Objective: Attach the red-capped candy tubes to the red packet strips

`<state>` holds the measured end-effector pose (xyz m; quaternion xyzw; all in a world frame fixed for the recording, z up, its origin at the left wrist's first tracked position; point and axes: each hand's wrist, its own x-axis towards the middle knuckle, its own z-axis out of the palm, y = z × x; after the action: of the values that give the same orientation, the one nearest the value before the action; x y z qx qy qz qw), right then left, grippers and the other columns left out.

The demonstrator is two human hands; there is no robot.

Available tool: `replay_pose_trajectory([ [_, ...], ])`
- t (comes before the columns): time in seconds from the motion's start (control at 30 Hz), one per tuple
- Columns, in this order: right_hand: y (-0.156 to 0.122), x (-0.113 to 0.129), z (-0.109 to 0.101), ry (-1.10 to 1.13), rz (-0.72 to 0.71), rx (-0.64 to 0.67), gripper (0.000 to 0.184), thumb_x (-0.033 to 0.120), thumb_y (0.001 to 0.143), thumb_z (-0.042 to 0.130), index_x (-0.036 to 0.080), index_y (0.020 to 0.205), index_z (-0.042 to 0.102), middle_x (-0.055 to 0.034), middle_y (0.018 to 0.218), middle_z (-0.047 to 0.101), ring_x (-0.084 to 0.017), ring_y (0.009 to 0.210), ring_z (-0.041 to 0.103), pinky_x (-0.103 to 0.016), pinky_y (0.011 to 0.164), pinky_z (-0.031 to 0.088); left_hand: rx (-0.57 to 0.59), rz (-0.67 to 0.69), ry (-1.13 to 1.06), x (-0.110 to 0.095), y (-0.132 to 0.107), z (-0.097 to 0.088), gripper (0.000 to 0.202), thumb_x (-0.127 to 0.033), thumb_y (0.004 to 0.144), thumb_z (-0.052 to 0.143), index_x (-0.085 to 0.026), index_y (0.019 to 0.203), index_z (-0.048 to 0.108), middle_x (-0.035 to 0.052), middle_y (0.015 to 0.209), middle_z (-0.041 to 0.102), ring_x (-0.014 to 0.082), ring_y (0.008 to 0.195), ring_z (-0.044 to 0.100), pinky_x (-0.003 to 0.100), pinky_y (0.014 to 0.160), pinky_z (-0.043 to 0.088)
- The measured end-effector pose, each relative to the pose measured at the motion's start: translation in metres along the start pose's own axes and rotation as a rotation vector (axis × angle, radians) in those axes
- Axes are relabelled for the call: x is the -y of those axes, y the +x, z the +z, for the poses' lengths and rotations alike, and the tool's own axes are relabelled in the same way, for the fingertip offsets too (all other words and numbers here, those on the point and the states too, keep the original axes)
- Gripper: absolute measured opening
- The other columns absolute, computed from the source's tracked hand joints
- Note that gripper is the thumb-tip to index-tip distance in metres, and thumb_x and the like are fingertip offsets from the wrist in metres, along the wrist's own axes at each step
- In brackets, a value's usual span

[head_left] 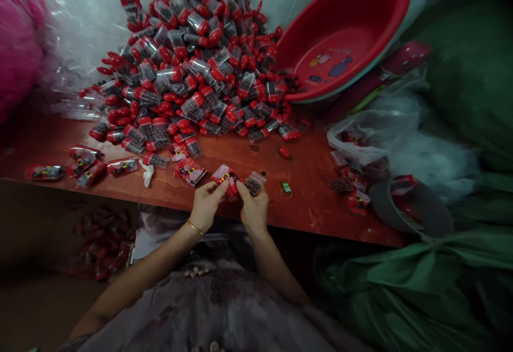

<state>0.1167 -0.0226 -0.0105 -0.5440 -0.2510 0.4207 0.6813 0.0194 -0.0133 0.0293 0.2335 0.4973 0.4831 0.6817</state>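
Observation:
My left hand [206, 206], with a gold bangle at the wrist, pinches a small red printed wrapper [225, 174] over the table's front edge. My right hand [255, 209] has its thumb on the same wrapper's right side. A clear tube of dark beads [255, 182] also sits in my right hand, poking out past the fingers. To the left of my hands lies a stack of flat red wrappers [189, 170]. Several wrapped tubes [122, 166] rest farther left, near a crumpled white scrap [147, 173]. Behind stands a big heap of red-capped clear tubes [192, 74].
A red basin [348, 31] leans tilted at the back right. On the right are a clear plastic bag [372, 127], a grey bowl [412, 208] and green sacks [460, 282]. A pink bundle [18, 42] is at left. More red packets [104, 240] lie below the table.

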Motion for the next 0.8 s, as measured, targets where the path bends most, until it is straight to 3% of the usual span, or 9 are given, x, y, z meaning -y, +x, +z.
replay_pose_trajectory([
  [0.17,-0.007,0.012,-0.012,0.062,0.172,0.237,0.031,0.051,0.076,0.058,0.021,0.077,0.051,0.0073,0.054,0.057,-0.007,0.033,0.044,-0.021,0.037,0.043,-0.081,-0.059,-0.064,-0.007,0.009,-0.009,0.046,-0.042,0.038,0.086,-0.014,0.059,0.056,-0.0007,0.057,0.063,0.0099,0.052,0.059,0.024,0.059,0.049],
  [0.3,-0.017,0.023,-0.027,0.043,0.21,0.388,0.025,0.045,0.082,0.05,0.02,0.083,0.054,0.0046,0.059,0.062,-0.007,0.033,0.047,-0.021,0.037,0.044,-0.063,-0.091,-0.074,-0.011,0.01,-0.012,0.045,-0.042,0.042,0.085,-0.015,0.057,0.052,0.0,0.059,0.064,0.0109,0.057,0.062,0.023,0.06,0.048],
  [0.53,-0.028,0.022,-0.029,-0.149,0.06,0.431,0.022,0.039,0.09,0.047,0.019,0.085,0.055,0.0027,0.068,0.065,-0.005,0.04,0.052,-0.018,0.04,0.041,-0.048,-0.036,-0.027,-0.006,0.007,-0.007,0.046,-0.045,0.042,0.084,-0.014,0.054,0.053,-0.0019,0.053,0.06,0.0087,0.053,0.056,0.022,0.058,0.045],
  [0.8,-0.03,0.015,-0.019,-0.093,0.209,0.493,0.026,0.043,0.086,0.051,0.019,0.08,0.055,0.0029,0.063,0.065,-0.005,0.035,0.049,-0.016,0.035,0.039,-0.029,0.099,0.089,0.003,0.007,-0.009,0.04,-0.047,0.053,0.079,-0.014,0.056,0.057,-0.0047,0.051,0.055,0.0062,0.048,0.046,0.021,0.05,0.035],
])
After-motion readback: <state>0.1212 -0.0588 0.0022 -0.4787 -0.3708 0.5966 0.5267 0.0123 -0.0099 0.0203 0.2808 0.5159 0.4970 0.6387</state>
